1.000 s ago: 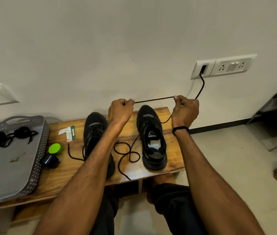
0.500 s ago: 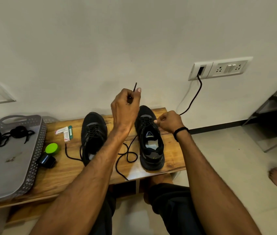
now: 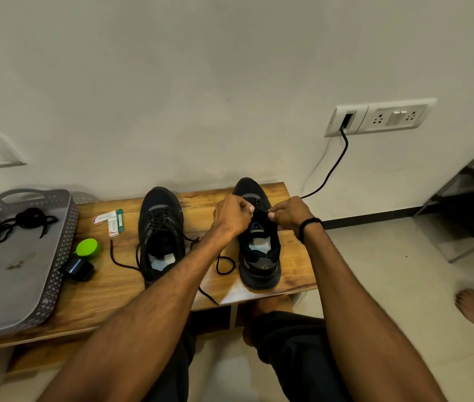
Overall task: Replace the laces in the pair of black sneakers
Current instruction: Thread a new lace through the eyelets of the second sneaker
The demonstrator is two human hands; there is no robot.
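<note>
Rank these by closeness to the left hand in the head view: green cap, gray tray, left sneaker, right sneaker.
1. Right sneaker: under the left hand, which pinches its lace.
2. Left sneaker: just to its left.
3. Green cap: farther left on the bench.
4. Gray tray: far left end.

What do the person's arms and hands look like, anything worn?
The left forearm and right forearm are bare, with no sleeves in view. The left hand and right hand wear no gloves. A thin black band circles the right wrist; the left wrist carries nothing.
</note>
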